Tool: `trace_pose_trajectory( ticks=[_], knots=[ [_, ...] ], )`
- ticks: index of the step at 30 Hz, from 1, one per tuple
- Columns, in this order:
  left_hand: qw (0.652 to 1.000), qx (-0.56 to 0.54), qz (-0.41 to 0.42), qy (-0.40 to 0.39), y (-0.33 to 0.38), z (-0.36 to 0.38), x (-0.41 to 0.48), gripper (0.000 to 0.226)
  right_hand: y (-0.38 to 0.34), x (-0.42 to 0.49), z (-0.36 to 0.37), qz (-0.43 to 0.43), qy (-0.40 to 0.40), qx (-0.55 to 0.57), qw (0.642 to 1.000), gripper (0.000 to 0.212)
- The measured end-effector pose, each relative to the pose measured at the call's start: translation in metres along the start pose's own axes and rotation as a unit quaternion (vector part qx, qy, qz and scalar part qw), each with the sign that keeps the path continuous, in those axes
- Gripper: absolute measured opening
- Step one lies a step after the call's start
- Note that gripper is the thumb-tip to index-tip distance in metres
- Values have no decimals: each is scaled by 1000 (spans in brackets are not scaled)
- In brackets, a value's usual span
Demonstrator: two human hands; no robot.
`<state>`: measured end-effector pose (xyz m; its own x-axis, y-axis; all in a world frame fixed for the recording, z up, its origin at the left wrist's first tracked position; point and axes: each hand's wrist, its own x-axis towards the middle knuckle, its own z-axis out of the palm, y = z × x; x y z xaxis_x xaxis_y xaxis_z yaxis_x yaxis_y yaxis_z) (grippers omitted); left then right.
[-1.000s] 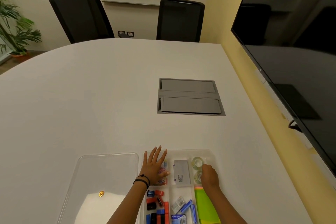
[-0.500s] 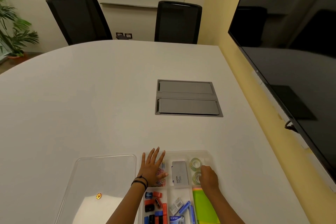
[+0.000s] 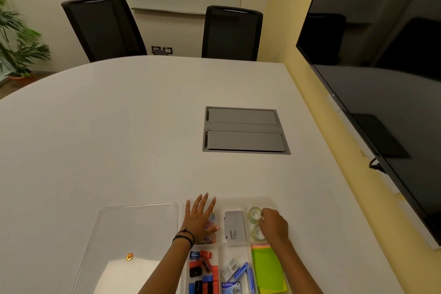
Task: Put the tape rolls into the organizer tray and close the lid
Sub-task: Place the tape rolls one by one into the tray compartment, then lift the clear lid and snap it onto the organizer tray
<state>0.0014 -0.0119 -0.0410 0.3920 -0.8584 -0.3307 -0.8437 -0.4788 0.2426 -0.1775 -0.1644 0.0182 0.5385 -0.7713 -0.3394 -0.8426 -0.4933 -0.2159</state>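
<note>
The tray point(image 3: 229, 200) sits open at the near edge of the table point(image 3: 119, 138); its lid point(image 3: 133, 229) lies flat just to its left; two tape rolls point(image 3: 254, 213) lie in the far right compartment, one behind the other; the left hand point(image 3: 199, 219) rests flat, fingers spread, over the far left compartment; the right hand point(image 3: 274, 224) is curled over the rolls, fingertips at the far one, though whether it grips I cannot tell.

2 tape rolls point(image 3: 254, 213) — 1 organizer tray point(image 3: 272, 199), 1 lid point(image 3: 133, 229), 2 chairs point(image 3: 105, 28), 2 hands point(image 3: 200, 218).
</note>
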Motion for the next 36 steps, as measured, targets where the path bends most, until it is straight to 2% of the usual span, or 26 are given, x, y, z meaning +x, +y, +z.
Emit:
trace_pose_trajectory(
  ticks=[5, 10, 15, 27, 32, 36],
  knots=[
    [994, -78, -5, 72, 3, 1, -5, 82, -5, -6, -4, -90, 35, 106, 990, 23],
    [978, -152, -16, 139, -3, 1, -31, 66, -20, -20, -1, -216, 9, 154, 964, 22],
    [960, -198, -57, 192, -20, 2, -65, 61, -47, -37, 8, -278, -32, 187, 942, 23],
    [910, -259, -231, 229, -79, 19, -163, 53, -120, -90, 43, -386, -143, 142, 900, 25],
    [859, -311, -328, 240, -103, 40, -210, 52, -147, -113, 63, -429, -186, 71, 881, 28],
    [833, -304, -396, 241, -114, 57, -241, 51, -160, -131, 80, -440, -212, 19, 872, 30]
  ],
)
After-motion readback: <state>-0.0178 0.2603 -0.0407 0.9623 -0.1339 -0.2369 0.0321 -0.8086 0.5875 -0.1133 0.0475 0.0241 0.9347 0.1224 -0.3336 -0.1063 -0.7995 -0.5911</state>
